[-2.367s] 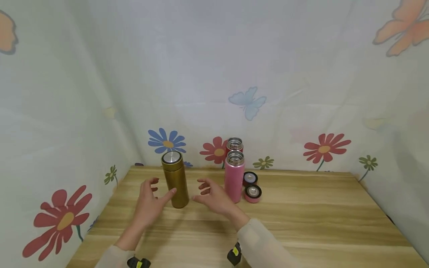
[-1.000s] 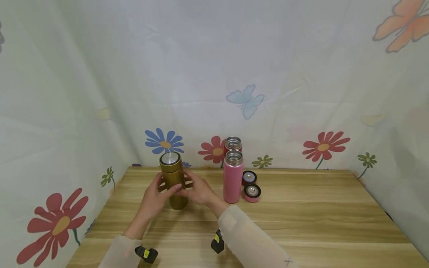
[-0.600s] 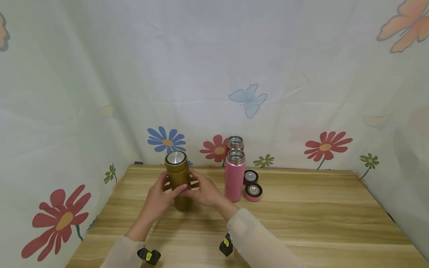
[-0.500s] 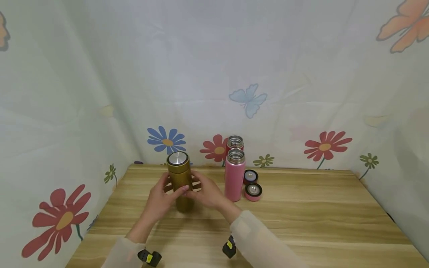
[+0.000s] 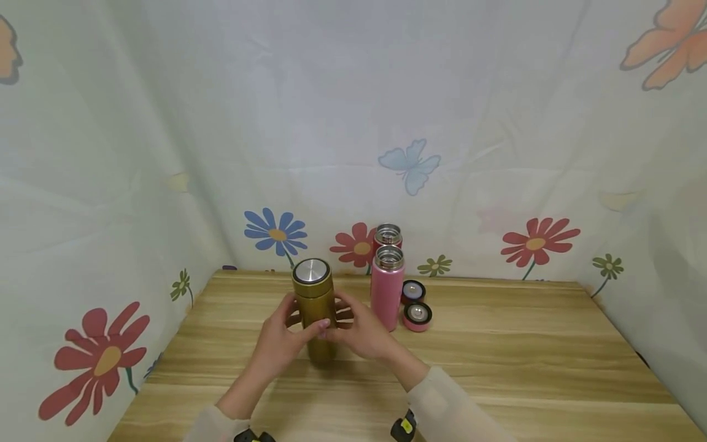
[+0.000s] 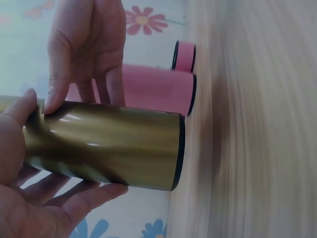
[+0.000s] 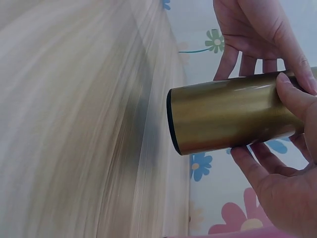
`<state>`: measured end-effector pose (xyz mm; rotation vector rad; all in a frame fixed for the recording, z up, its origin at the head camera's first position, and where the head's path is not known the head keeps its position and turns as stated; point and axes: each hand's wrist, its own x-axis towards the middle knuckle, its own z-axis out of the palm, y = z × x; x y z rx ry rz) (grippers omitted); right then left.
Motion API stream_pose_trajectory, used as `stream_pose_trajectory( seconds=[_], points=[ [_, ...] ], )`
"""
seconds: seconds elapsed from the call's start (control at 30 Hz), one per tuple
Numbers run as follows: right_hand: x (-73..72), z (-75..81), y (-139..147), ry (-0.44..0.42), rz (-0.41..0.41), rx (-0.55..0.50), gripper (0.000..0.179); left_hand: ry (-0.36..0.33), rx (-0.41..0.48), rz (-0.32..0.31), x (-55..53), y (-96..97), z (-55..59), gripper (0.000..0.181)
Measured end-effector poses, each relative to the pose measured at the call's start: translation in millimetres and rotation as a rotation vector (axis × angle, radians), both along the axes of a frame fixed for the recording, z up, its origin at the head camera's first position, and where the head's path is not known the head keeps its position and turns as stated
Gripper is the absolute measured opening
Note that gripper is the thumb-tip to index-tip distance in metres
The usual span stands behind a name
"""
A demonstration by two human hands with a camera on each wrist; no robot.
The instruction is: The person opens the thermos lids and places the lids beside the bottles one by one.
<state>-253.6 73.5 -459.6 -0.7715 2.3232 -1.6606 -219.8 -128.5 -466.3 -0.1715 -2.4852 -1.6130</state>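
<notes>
A gold thermos bottle [image 5: 320, 310] with a silver-topped lid [image 5: 311, 270] on it stands upright between both hands. My left hand [image 5: 278, 341] grips its left side, thumb across the front. From the right, my right hand [image 5: 367, 331] holds it, the two thumbs meeting in front. In the wrist views the fingers wrap the bottle's sides, and its black base [image 6: 179, 151] seems slightly above the table. Just right of the hands stands a lidless pink thermos bottle [image 5: 386, 294]. Behind it is a lidless red one [image 5: 378, 243], mostly hidden.
Two lids lie upturned right of the pink bottle: a pink-sided lid [image 5: 417, 317] in front and a dark red one [image 5: 413, 291] behind. The wood-grain table [image 5: 525, 344] meets a curtain [image 5: 309, 123] printed with flowers and butterflies at its back and sides.
Both hands, earlier apart on either side of the gold thermos bottle, have closed round it. The bottle has moved right and nearer to me. The pink and red bottles and lids have stayed put.
</notes>
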Motion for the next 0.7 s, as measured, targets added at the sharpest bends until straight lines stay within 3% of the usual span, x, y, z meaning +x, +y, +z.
stream_pose_trajectory(
  seconds=[0.3,0.7],
  points=[
    [17.7,-6.6,21.7,0.018,-0.012,-0.031,0.069,0.015,0.008,-0.016,13.4,22.1,-0.1,0.071],
    [39.7,-15.6,59.4,0.038,-0.054,-0.031,0.067,0.001,0.030,-0.130,21.7,51.9,-10.3,0.067]
  ],
)
